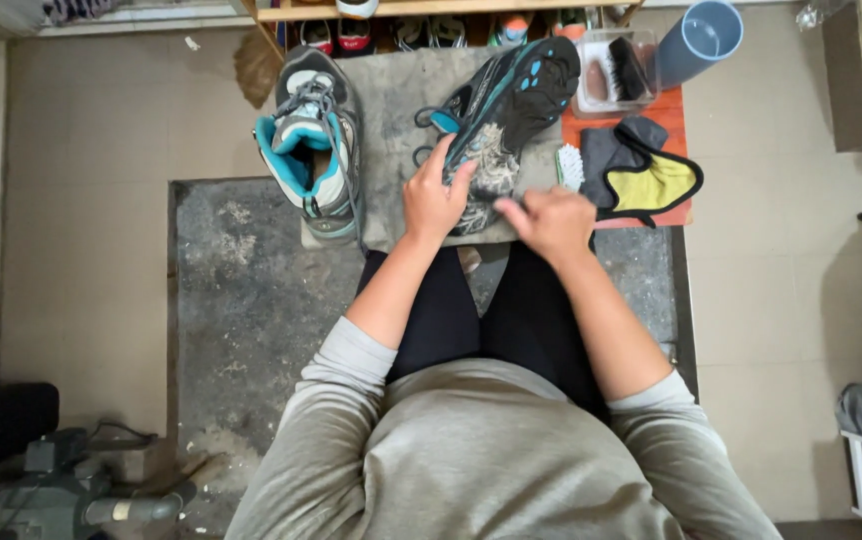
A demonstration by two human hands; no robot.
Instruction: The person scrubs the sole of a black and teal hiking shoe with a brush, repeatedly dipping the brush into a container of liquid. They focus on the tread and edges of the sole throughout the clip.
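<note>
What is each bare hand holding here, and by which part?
The left hand grips the upturned black-and-teal muddy shoe at its heel end. The right hand is closed beside it; what it holds cannot be told.

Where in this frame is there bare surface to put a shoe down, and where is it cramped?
Free: the dark mat below the upright shoe, and the tiled floor beside it. Crowded: the muddy shoe under the left hand and right hand, plus cloths and brush tray.

Clear rectangular plastic box (615,72) of brushes beside a blue cup (701,40), top right
</note>
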